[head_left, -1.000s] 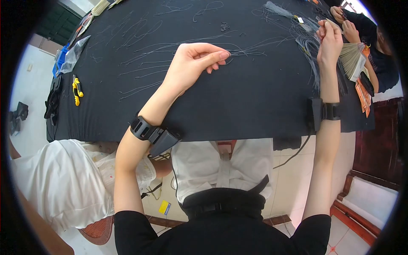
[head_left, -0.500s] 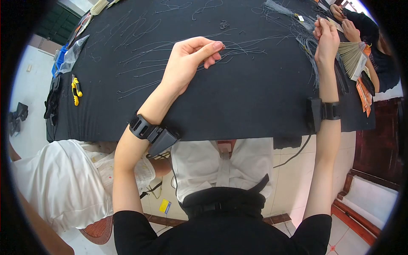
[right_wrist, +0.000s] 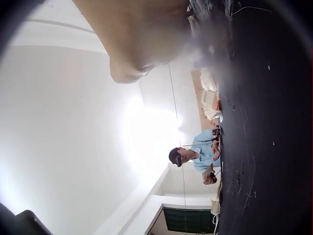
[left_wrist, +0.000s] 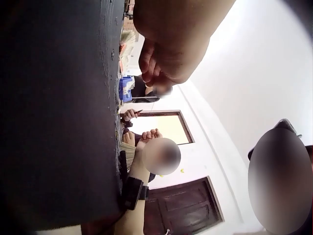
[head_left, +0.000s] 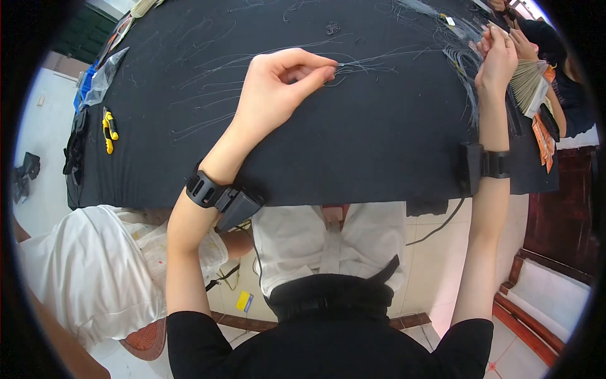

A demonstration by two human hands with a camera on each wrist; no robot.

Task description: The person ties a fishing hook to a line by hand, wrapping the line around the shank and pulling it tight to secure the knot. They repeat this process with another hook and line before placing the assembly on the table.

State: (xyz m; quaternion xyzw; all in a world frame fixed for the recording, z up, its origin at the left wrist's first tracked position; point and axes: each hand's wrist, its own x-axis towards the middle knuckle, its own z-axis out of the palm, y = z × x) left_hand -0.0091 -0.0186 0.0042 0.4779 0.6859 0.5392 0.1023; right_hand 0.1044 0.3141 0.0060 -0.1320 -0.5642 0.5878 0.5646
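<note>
In the head view my left hand is over the middle of the black table, its thumb and index fingertip pinching a thin grey line. Several more lines fan out to the left beneath that hand. Raised at the table's right side, my right hand has thumb and fingers pinched together. A fine taut strand runs from its fingertips in the right wrist view. Close by it lies a bundle of grey lines. The left wrist view shows my left hand from below, fingers bent.
Yellow-handled pliers lie at the left, with a clear plastic bag behind them. A fanned stack of beige strips and orange packets are at the right edge, near another person's hand. A small dark clump lies farther back.
My left hand has shifted slightly left and away from me, its thumb and index finger now stretched forward around the line's end. My right hand dipped left, then came back right.
</note>
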